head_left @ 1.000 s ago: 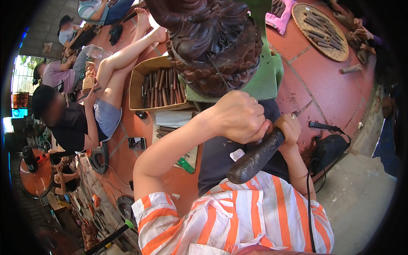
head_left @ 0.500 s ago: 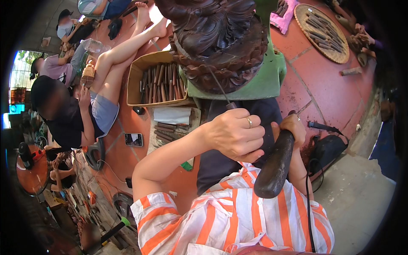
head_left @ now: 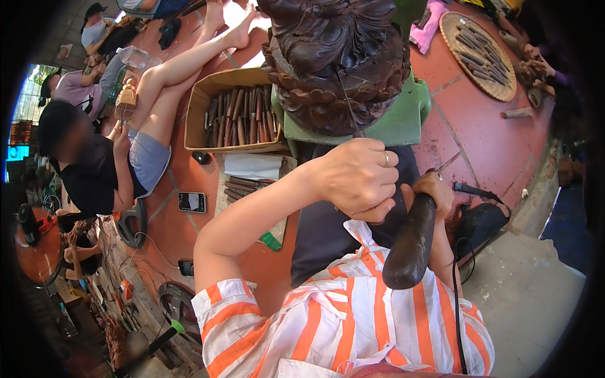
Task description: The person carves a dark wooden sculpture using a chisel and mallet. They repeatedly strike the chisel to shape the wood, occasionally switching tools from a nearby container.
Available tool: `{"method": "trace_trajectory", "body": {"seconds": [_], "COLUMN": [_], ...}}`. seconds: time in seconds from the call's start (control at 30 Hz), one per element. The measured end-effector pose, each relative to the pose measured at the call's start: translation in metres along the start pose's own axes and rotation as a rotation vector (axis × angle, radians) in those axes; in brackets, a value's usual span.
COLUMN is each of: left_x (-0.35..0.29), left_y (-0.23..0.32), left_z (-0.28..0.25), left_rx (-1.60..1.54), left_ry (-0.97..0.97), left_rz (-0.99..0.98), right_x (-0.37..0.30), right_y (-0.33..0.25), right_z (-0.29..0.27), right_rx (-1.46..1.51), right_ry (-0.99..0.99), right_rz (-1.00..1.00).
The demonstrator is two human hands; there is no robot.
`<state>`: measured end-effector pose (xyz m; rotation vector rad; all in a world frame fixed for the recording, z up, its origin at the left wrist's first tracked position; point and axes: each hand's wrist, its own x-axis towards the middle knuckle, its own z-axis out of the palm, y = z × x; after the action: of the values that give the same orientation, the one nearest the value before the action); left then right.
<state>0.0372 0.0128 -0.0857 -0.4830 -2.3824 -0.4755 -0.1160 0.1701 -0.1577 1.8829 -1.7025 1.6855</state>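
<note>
Two hands stayed busy: my left hand (head_left: 356,179) gripped a thin chisel (head_left: 348,104), right hand (head_left: 433,192) gripped a dark mallet (head_left: 411,242), cardboard box (head_left: 200,110) held wooden-handled chisels (head_left: 239,116).

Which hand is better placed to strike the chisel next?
The right hand, probably. It grips the dark wooden mallet just beside the chisel. The left hand is closed around the chisel, whose tip rests on the dark carved wood.
</note>
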Motion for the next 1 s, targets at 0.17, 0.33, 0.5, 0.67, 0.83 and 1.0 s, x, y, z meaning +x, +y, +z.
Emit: {"method": "trace_trajectory", "body": {"seconds": [0.17,0.33,0.5,0.67,0.83,1.0], "left_x": [-0.004,-0.001,0.002,0.001,0.014,-0.031], "left_y": [-0.009,-0.009,-0.004,0.005,0.071,0.088], "left_z": [-0.001,-0.001,-0.003,-0.011,-0.032,-0.047], "left_rx": [0.014,0.044,0.090,0.089,0.033,0.294], "left_ry": [-0.031,-0.075,-0.096,-0.060,0.004,0.152], "left_rz": [0.016,0.011,-0.036,-0.073,0.039,-0.278], "right_x": [0.000,-0.005,0.000,0.001,-0.006,-0.008], "right_y": [0.006,0.010,0.005,0.001,0.005,0.016], "right_z": [0.003,0.001,-0.002,-0.012,-0.011,-0.016], "right_rx": [-0.097,-0.155,-0.165,-0.265,-0.033,-0.052], "right_ry": [-0.033,-0.014,0.018,-0.045,0.146,0.081], "right_rz": [-0.134,-0.194,-0.143,-0.099,-0.081,-0.053]}}
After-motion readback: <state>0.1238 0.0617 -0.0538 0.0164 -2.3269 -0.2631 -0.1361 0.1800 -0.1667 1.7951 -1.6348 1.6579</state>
